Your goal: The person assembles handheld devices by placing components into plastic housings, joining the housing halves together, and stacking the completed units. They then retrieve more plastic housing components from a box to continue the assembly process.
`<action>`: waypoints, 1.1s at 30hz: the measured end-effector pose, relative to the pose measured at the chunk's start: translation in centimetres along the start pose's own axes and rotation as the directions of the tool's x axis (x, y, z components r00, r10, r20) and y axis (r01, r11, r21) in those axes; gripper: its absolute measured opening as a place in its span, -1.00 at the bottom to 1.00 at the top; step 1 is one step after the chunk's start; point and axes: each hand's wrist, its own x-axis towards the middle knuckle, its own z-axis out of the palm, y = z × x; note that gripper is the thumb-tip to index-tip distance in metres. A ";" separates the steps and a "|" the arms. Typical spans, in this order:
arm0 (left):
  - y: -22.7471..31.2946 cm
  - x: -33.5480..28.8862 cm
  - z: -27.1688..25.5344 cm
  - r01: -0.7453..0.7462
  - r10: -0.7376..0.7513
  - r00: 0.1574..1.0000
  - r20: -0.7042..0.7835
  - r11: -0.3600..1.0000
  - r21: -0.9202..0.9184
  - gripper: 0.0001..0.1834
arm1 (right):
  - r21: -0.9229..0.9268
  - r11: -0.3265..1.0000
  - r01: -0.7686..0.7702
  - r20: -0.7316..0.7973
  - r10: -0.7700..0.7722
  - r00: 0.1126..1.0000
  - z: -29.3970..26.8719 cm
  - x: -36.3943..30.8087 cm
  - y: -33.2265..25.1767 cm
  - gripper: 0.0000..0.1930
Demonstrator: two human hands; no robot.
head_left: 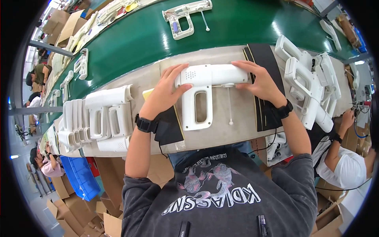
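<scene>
A white pistol-shaped plastic housing [197, 108] with a looped handle lies in front of me at the table's middle. Its round body runs left to right, with a patch of small holes near the left end. My left hand [165, 91] is closed round that left end, thumb below and fingers above. Around the right end, my right hand [262, 83] grips the body between thumb and fingers. From the body's underside, right of the handle, a thin white rod [230, 106] with a small knob extends toward me. Both wrists wear black bands.
White housing shells [106, 114] are lined up at left; several assembled housings [312, 83] are heaped at right. Black pads [266, 98] flank the work. Beyond runs a green conveyor belt [237, 27] carrying an opened housing [185, 19]. A co-worker [343, 162] works at right.
</scene>
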 end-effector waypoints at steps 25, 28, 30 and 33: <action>-0.9 8.1 -1.5 0.119 -0.195 0.776 0.600 0.979 0.164 -0.15 | -0.175 0.956 -0.234 0.602 0.292 0.743 -1.9 5.6 3.6 -0.33; 1.8 6.9 -4.3 0.194 -0.217 0.838 0.501 0.976 0.098 -0.13 | 0.009 0.994 -0.108 0.490 0.090 0.867 -1.7 4.2 1.0 -0.31; 4.9 6.7 -6.0 0.107 -0.125 0.890 0.439 0.992 0.065 -0.15 | 0.115 0.982 -0.148 0.409 0.089 0.908 -3.3 1.3 -2.2 -0.32; 8.8 8.1 -7.2 0.040 -0.003 0.874 0.487 0.997 -0.066 -0.13 | 0.329 0.890 -0.316 0.444 0.149 0.884 -5.4 -1.8 -5.1 -0.36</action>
